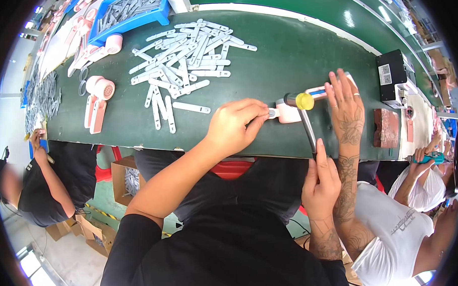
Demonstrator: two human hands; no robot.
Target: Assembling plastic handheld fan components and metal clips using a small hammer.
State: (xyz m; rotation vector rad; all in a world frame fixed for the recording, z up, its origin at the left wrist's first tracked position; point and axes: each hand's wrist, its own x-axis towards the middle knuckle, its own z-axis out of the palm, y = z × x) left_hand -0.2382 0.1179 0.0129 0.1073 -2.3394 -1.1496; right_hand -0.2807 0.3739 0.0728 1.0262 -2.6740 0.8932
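Note:
My left hand (238,124) is closed in a pinch on a small light-grey strip (273,113), whose visible end meets a pink plastic piece (289,115) on the table. My right hand (322,185) grips the dark handle of a hammer (308,128). The hammer's yellow-faced head hangs just above and right of the pink piece, apparently not touching it. A co-worker's hand (347,109), fingers spread, reaches in beyond the hammer, beside a pink part with a blue and white edge (317,92). My fingers hide most of the strip.
Loose light-grey strips (184,55) lie heaped on the green table (262,68). A blue bin (130,19) of grey parts stands far left, near a pink handheld fan (98,100). At right are a black box-shaped device (392,78) and a reddish block (386,128). Co-workers sit on both sides.

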